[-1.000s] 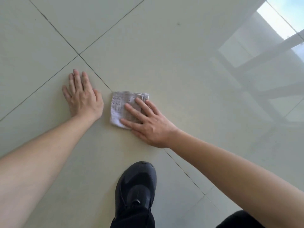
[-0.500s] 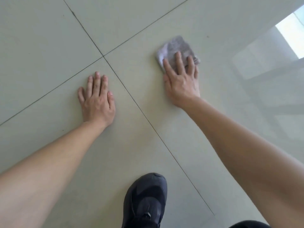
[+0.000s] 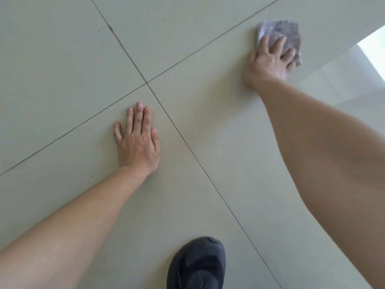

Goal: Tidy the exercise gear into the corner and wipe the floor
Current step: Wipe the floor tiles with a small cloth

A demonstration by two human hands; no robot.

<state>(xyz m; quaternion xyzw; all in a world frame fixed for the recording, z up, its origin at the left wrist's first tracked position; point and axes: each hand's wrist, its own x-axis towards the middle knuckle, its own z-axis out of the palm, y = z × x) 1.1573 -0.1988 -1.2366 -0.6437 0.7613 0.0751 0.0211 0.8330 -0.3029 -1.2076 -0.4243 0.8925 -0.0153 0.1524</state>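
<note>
A folded grey cloth [image 3: 283, 32] lies flat on the pale tiled floor [image 3: 62, 59] at the upper right. My right hand [image 3: 268, 59] presses down on it with spread, nearly straight fingers, arm stretched far out. My left hand [image 3: 137, 140] rests palm-down on the floor near the centre, fingers straight and together, just below where four tiles meet. No exercise gear is in view.
My black shoe [image 3: 198, 265] stands on the floor at the bottom centre. Dark grout lines [image 3: 146, 83] cross the tiles diagonally. A bright window reflection [image 3: 373, 53] glares on the floor at the right edge.
My right hand has pushed the cloth away from my left hand, out to the far upper right. The left hand has stayed planted on the floor.
</note>
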